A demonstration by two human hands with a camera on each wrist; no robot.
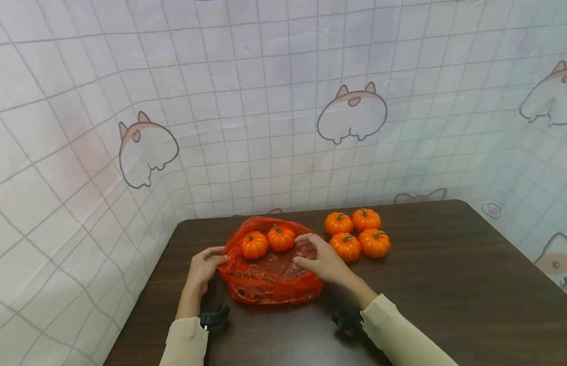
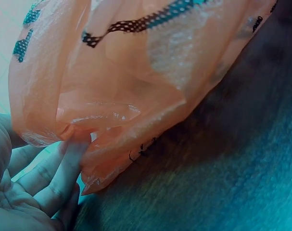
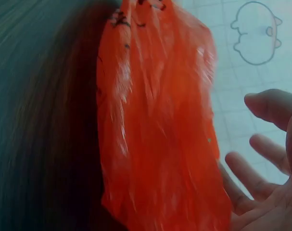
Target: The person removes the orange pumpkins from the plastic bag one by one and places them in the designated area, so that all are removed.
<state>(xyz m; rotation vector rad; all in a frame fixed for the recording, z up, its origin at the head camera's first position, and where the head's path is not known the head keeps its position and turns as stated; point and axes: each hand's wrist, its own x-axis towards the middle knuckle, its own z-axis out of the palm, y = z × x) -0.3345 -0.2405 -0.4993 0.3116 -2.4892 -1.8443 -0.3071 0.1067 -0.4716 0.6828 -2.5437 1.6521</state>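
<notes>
A red plastic bag [image 1: 274, 294] with dark print lies spread on the table, its mouth facing up. Inside it sit two small orange pumpkins, a left one [image 1: 254, 245] and a right one [image 1: 281, 238], both with green stems. My left hand [image 1: 205, 267] pinches the bag's left edge; in the left wrist view its fingertips [image 2: 77, 149] are tucked into the thin film. Over the bag's right side hovers my right hand [image 1: 323, 260], thumb and fingers spread apart with nothing between them. The right wrist view shows the bag's side [image 3: 155, 120] beside those spread fingers [image 3: 251, 178].
Several more orange pumpkins [image 1: 345, 247] stand in a cluster just right of the bag, close to my right hand. The dark wooden table [image 1: 448, 274] ends at a white grid-patterned curtain [image 1: 274, 127] behind and on both sides.
</notes>
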